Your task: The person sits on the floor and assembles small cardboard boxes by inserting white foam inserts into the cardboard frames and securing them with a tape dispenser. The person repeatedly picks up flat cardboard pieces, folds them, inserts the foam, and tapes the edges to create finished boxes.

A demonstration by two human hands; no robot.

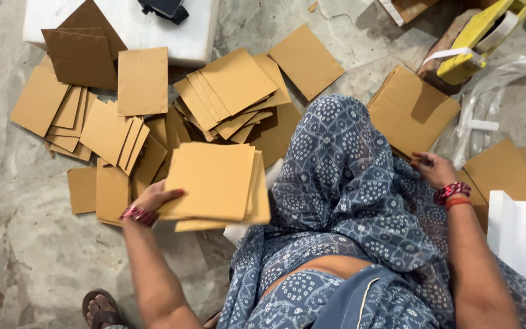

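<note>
Left hand nearest me, fingers clamped on a stack of tan cardboard squares, thumb on top, stack lifted off the floor. Right hand rests on blue patterned cloth; grip I can't tell, fingertips touch a brown folded carton. Beyond left fingers, loose cardboard pile, white foam block. Past right fingers, yellow tape dispenser.

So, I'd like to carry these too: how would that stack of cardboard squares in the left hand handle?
The stack of cardboard squares probably stays stiff: it juts flat past the left hand, gripped at one edge only. Likely light, as that grip carries it. The sheets sit fanned and offset, so they may well slide apart if tilted.
</note>
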